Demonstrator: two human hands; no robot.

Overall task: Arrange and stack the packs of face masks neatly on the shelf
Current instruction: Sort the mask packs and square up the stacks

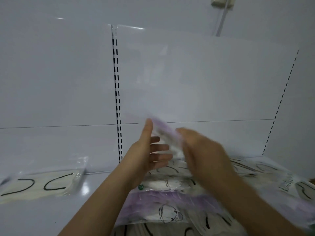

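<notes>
A white shop-style back panel (187, 79) fills the view, split by a slotted upright (117, 92) with black punched holes, a second row of slots (281, 99) running down at the right, and a wall socket with a cable (221, 7) near the top edge. Below lies the glossy white shelf (71, 210), which carries one clear pack of masks with black ear loops (42, 184) alone at the left, well apart from a loose, overlapping heap of packs (179, 201) at centre and right, several with purple bands. Above that heap both hands meet on one purple-edged pack (163, 133), tilted up on end and blurred. The left hand (150, 150) has its grip spread, fingers straight against the pack's near face; the right hand (201, 150) is smeared by motion, so I cannot tell whether its grip pinches the pack or merely presses it. This looks like the squaring-up step for a single pack, with most of the heap not yet ordered. Next, the pack probably needs laying flat, edges lined up on a tidy stack; the slick film may slide.
</notes>
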